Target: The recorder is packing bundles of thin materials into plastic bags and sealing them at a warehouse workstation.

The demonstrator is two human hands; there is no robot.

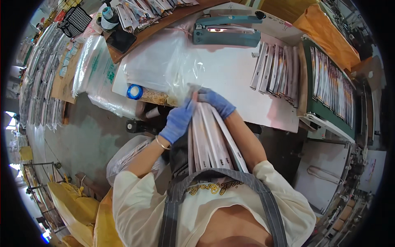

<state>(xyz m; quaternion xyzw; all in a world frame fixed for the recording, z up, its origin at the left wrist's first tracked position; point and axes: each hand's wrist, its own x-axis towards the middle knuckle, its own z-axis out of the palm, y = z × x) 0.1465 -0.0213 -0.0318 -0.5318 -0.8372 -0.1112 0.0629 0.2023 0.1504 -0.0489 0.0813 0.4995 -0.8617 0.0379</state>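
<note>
A bundle of long flat white packets (pixel 210 140) stands against my apron, its upper end between my hands. My left hand (pixel 177 119), in a blue glove, is closed at the bundle's top left. My right hand (pixel 214 101), also gloved, is closed on the top right, with its fingers curled over the packets' ends. Just above my fingertips a crumpled clear plastic bag (pixel 187 70) lies over the edge of a flat stack of bags (pixel 150 61) on the white table (pixel 230 74); whether my fingers also grip the plastic is unclear.
A teal sealer (pixel 226 37) sits at the back, a row of packets (pixel 273 72) and a green tray of packets (pixel 329 90) at right. A blue-rimmed tape roll (pixel 135 92) lies at left, below a wooden shelf (pixel 168 16). Yellow sacks (pixel 74 210) stand lower left.
</note>
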